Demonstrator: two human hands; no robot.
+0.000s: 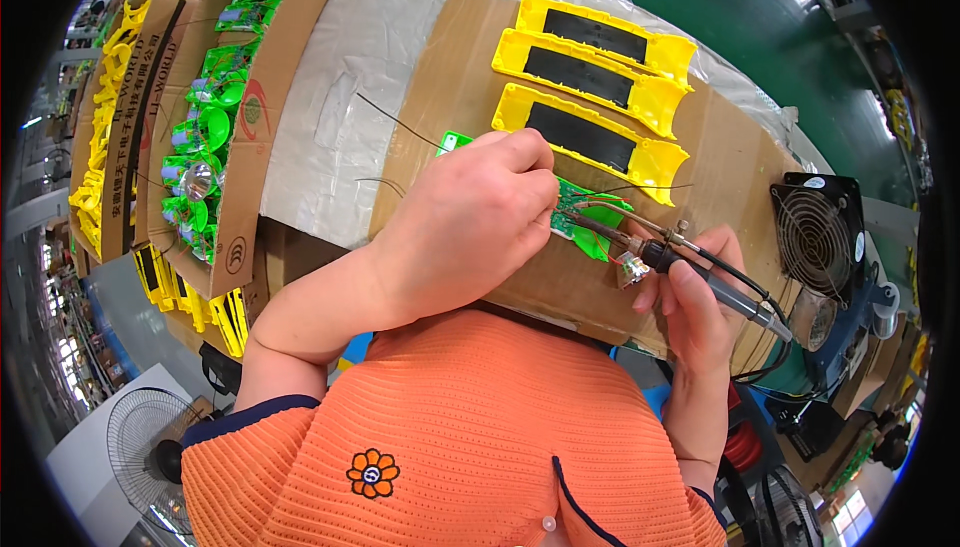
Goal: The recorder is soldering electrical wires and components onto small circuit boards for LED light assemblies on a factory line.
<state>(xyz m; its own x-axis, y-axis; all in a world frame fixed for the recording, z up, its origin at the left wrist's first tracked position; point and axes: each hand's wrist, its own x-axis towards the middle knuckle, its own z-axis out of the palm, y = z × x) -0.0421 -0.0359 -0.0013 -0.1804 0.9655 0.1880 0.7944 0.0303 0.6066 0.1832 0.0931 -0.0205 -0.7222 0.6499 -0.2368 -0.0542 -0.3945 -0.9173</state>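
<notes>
In my right hand is a soldering iron with a grey handle and a thin feed tube along it. Its tip points left, at a green circuit board set in a green plastic housing. My left hand lies over the housing's left part, fingertips pinched at the board's edge; what they pinch is hidden. Thin dark wires stick out to the left, and others to the right. A small shiny part on red wire hangs below the iron's tip.
Three yellow shells with black panels lie beyond the board on a cardboard sheet. At left, a carton holds green housings, beside another with yellow parts. A black fan stands at right; a floor fan is lower left.
</notes>
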